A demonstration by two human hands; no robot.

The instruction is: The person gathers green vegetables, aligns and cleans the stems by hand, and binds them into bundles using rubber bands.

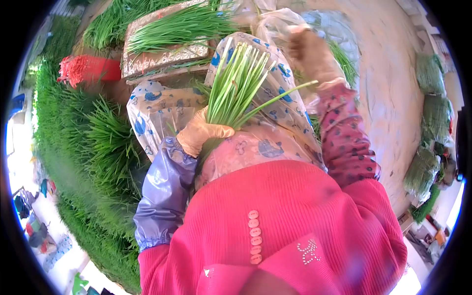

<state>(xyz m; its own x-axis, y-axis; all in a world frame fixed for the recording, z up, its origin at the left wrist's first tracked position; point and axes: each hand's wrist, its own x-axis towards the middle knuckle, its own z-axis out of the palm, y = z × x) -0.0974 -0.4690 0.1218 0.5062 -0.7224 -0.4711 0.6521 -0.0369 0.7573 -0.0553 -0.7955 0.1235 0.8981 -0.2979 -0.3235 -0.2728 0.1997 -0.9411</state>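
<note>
My left hand, in a tan glove, is wrapped round a bunch of garlic chives held over my lap. Their pale cut ends point up and away from me, and one stalk sticks out to the right. My right hand, also gloved, is raised to the right of the bunch, near a clear plastic bag. Motion smears its fingers, so whether it holds anything is unclear. Under the bunch, a clear apron with blue prints covers my knees.
More chives lie on a low board ahead. A red bundle sits left of it. Tall heaps of chives line my left side. Bagged bundles stand along the far right, across the floor.
</note>
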